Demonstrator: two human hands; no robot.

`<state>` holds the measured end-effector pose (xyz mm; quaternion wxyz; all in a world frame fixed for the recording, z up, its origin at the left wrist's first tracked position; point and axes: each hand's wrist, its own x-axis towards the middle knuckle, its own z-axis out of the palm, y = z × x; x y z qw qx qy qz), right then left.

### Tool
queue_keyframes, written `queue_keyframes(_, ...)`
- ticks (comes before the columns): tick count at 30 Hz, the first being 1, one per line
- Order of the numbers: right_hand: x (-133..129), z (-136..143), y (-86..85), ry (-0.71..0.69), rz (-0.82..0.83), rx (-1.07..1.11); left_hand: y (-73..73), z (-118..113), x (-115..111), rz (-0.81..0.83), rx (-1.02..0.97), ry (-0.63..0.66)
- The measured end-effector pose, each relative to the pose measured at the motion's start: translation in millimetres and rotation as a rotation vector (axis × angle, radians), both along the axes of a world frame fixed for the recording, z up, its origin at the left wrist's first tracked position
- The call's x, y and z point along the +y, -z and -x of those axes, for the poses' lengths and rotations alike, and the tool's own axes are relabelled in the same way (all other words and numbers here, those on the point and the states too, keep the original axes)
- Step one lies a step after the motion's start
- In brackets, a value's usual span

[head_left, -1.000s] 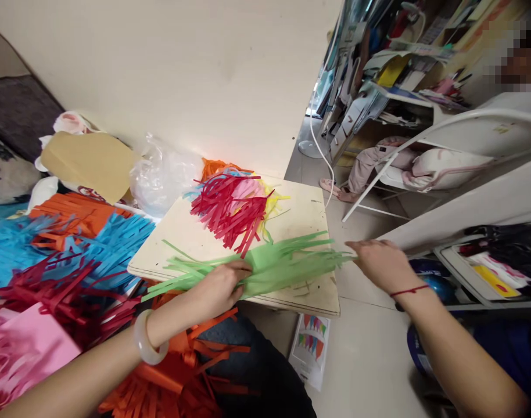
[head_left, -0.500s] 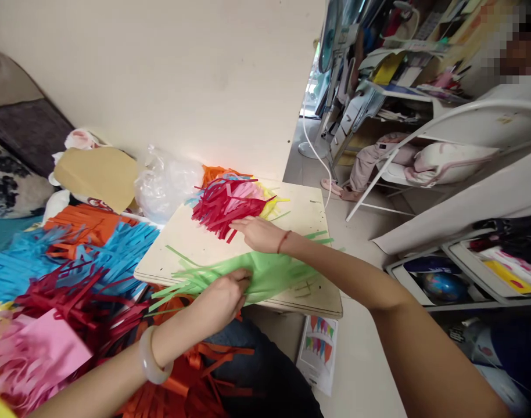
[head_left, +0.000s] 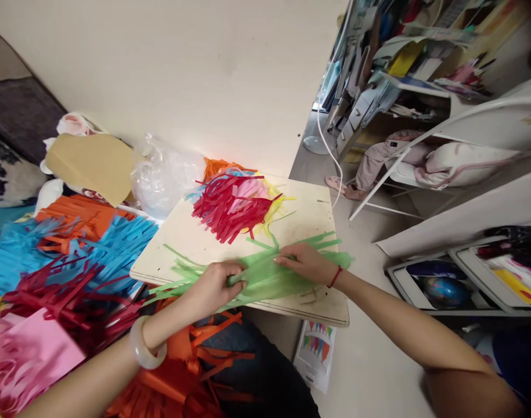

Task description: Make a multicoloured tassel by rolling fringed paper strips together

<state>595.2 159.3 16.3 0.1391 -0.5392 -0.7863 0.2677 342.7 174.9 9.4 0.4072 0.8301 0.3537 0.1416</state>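
Note:
A sheet of green tissue paper (head_left: 265,276), cut into fringe strips at its ends, lies across the front of a small wooden table (head_left: 173,223). My left hand (head_left: 215,287), below a pale bangle, pinches the sheet near its middle. Its right part is under my right hand (head_left: 307,264), whose thumb and fingers close on the paper's upper edge. Behind both hands sits a pile of red fringed tissue paper (head_left: 226,206), with pink, yellow, blue and orange fringes beside it.
Blue (head_left: 121,249), orange, dark red and pink fringed tissue (head_left: 39,342) heaps up at the left. Orange fringe (head_left: 178,371) covers my lap. A clear plastic bag (head_left: 165,180) leans by the wall. A printed packet (head_left: 315,354) lies below the table; a folding chair (head_left: 422,145) stands right.
My right hand has come back from the red pile to the green tissue paper and now grips it. My left hand keeps its hold on the sheet.

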Motion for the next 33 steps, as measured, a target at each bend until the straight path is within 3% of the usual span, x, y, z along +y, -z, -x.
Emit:
queue_keyframes(4, 5, 12, -2.5, 0.084, -0.018, -0.195, 12.3, 1, 14, 0.126, -0.077, -0.112)
queue_keyframes(7, 9, 22, -5.8, 0.083, -0.005, -0.349, 14.9, 5, 20, 0.115, -0.096, -0.150)
queue_keyframes(11, 13, 27, -6.4, 0.073, 0.002, -0.462, -1.8, 18, 17, 0.006, 0.210, -0.060)
queue_keyframes(16, 16, 27, -2.2, 0.050, 0.000, -0.508, -28.8, 46, -4, -0.285, 0.812, -0.005)
queue_keyframes(19, 16, 28, -1.8, 0.052, 0.003, -0.521, -32.6, 44, -19, -0.616, 0.836, 0.000)
queue_keyframes(22, 15, 28, -2.9, 0.058, 0.011, -0.532, -18.3, 16, -28, -0.941, 0.517, 0.209)
queue_keyframes(24, 15, 29, -3.6, 0.045, 0.011, -0.530, -1.5, -6, -31, -1.021, 0.408, 0.308)
queue_keyframes(28, 14, 28, -5.6, 0.038, 0.005, -0.515, 27.9, -26, -34, -1.017, 0.443, 0.292)
queue_keyframes(33, 15, 28, -9.2, 0.053, 0.033, -0.479, 39.9, -23, -39, -1.023, 0.470, 0.187)
